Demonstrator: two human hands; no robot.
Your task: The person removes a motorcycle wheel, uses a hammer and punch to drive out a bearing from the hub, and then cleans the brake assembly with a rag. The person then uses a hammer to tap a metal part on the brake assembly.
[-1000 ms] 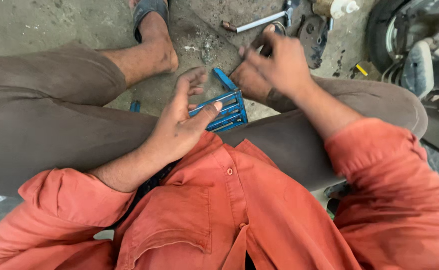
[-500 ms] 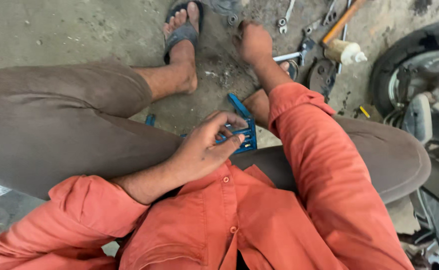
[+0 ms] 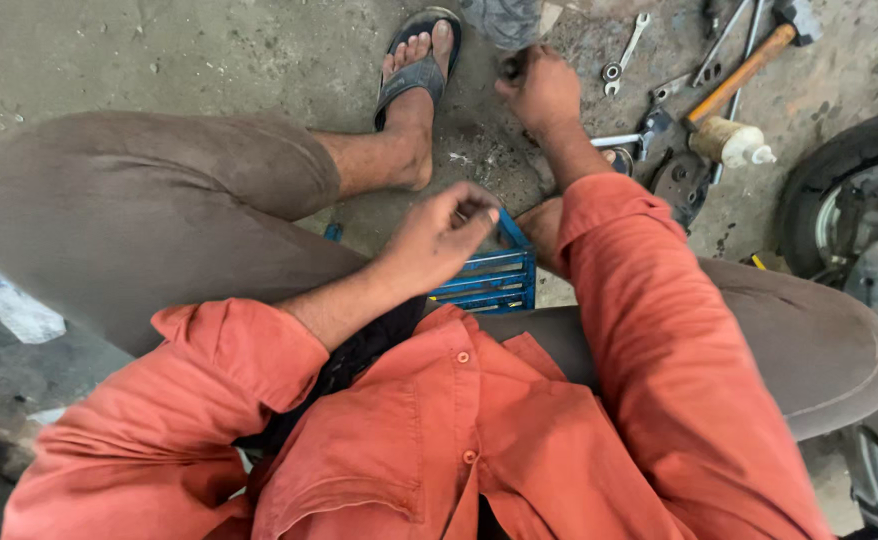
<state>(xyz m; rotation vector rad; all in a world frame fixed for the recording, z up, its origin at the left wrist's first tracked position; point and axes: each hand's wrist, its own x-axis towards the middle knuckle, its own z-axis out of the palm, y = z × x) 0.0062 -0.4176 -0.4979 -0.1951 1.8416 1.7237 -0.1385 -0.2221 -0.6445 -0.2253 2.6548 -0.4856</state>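
Note:
I sit low on a blue slatted plastic stool (image 3: 494, 280), in an orange shirt and brown trousers. My left hand (image 3: 439, 235) hovers over the stool's front edge with the fingers curled together; a small item may be pinched in them but I cannot make it out. My right hand (image 3: 541, 88) is stretched forward over the concrete floor, closed around a small dark metal part (image 3: 510, 68) near a grey cloth (image 3: 500, 20). My sandalled foot (image 3: 414, 75) rests just left of that hand.
Tools lie on the floor at the upper right: a combination spanner (image 3: 627, 48), a wooden-handled hammer (image 3: 741, 68), a small plastic bottle (image 3: 729, 142) and dark metal parts (image 3: 681, 180). A motorcycle wheel (image 3: 849, 205) stands at the right edge. Crumpled white scrap (image 3: 14, 305) lies at left.
My right hand has reached forward from near the stool to the floor by the grey cloth and closed on a small part. My left hand's fingers have curled from spread to closed.

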